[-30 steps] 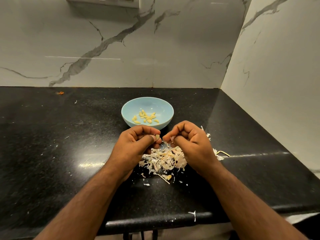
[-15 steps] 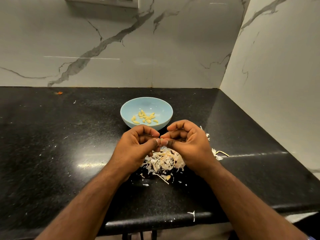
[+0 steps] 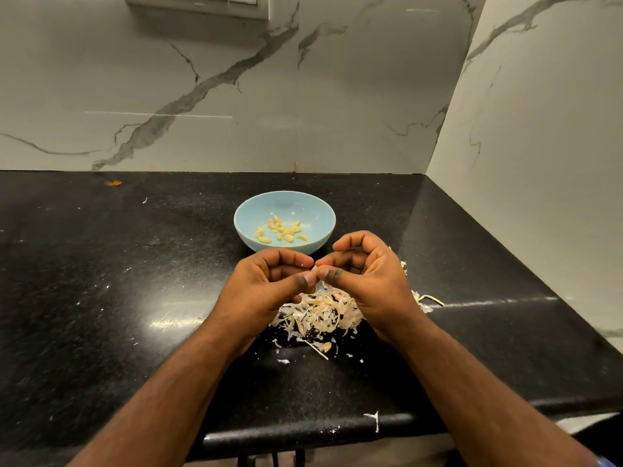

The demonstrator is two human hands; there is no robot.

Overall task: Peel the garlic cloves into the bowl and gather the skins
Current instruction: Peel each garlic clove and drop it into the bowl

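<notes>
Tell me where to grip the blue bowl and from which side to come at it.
Grip the blue bowl by its rim on the far or left side, coming from above. The rim is open and upright, while both hands, the left hand and the right hand, crowd its near edge; the peeled cloves lie low inside.

I see both forearms reaching forward and turning inward, so the two hands meet in the middle. My left hand [image 3: 269, 281] has curled fingers with the thumb pushed forward. My right hand [image 3: 367, 278] is curled too, its thumb tip touching the left thumb tip.
</notes>
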